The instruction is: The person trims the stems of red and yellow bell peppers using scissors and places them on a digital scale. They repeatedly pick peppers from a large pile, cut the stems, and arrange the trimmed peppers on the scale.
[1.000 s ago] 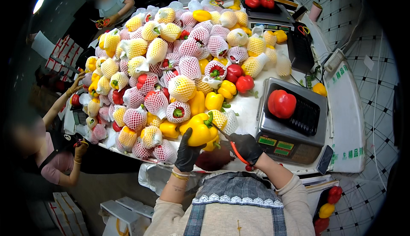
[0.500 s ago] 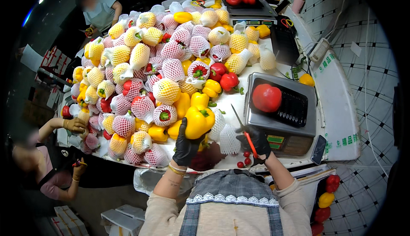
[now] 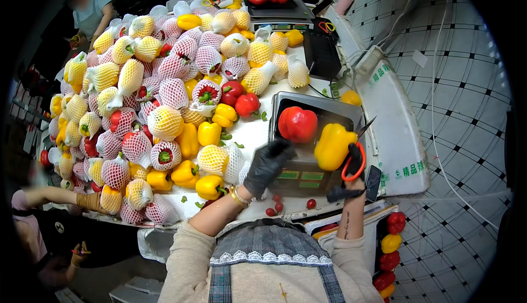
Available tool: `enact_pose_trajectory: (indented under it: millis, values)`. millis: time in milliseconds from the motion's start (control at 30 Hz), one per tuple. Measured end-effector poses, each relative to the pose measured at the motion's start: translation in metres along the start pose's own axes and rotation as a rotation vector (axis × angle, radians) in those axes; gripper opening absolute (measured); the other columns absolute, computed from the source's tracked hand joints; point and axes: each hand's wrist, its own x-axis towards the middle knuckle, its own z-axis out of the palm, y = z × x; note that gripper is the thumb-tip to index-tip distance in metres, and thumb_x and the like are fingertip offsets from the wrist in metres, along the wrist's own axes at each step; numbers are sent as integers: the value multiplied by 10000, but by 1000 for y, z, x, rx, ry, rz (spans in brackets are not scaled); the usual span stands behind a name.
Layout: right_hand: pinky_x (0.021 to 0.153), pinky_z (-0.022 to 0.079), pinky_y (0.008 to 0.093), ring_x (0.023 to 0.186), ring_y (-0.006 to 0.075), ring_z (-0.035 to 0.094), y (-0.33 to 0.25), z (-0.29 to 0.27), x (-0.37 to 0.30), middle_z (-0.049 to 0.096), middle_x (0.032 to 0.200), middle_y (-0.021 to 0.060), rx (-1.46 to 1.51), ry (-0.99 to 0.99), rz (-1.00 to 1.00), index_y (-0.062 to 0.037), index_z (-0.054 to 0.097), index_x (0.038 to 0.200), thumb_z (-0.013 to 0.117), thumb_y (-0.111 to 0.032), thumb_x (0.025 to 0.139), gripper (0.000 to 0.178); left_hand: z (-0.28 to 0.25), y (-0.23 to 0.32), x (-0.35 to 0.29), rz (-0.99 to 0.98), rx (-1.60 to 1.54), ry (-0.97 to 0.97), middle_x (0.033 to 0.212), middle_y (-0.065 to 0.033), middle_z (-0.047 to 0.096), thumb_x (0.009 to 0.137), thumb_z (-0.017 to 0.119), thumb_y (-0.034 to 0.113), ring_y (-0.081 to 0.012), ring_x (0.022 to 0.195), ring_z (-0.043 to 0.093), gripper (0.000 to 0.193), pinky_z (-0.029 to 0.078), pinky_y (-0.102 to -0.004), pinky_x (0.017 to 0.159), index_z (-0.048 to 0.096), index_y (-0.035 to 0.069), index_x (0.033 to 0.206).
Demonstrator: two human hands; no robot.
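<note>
My right hand, black-gloved, grips orange-handled scissors, their blades pointing up and right. Its fingers are against or close beside a yellow bell pepper over the right part of the scale; I cannot tell whether they bear its weight. Left of that pepper, a red bell pepper sits on the scale. My left hand, also in a black glove, is just below the red pepper at the scale's left front. Its fingers are blurred, and nothing shows in them.
Bell peppers in foam nets are heaped across the table's left. Cherry tomatoes lie at the front edge, near a phone. A co-worker's gloved hand reaches in at left. Another scale stands at the far side.
The yellow pepper has gone from my left hand to the scale beside my right hand. Both hands have moved to the scale. The view has shifted right.
</note>
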Motion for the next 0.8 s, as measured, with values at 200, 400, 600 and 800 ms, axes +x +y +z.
enact_pose_trajectory:
  millis: [200,400,600,800]
  values:
    - [733,461,263,826,138,568,-14,20,46,594,905,38,-166,14,-16,-36,556,1038,619,-220,822,290,-21,-11,90,638,948,-46,1200,-162,468,502,794,177,-338,1099,461,858,399,-388,913,378,78,1245]
    - [719,446,245,855,115,533,10,-2,64,547,950,8,-568,93,-68,-72,508,1111,573,-229,850,312,-26,-1,108,503,723,-324,1197,-137,487,493,827,173,-293,1115,468,845,392,-376,933,400,100,1219]
    - [580,423,231,712,81,487,18,-16,63,479,849,-18,-553,-9,-138,-106,471,1090,594,-197,838,295,-42,-12,124,360,694,-376,1267,-144,442,568,789,165,-283,1151,442,923,374,-357,948,286,125,1340]
    - [449,433,239,550,97,499,23,-43,81,509,787,-4,-549,-65,52,-106,472,1107,578,-196,848,294,-53,-23,126,442,689,-433,1376,-199,290,652,743,194,-271,1258,316,984,280,-349,1011,110,140,1403]
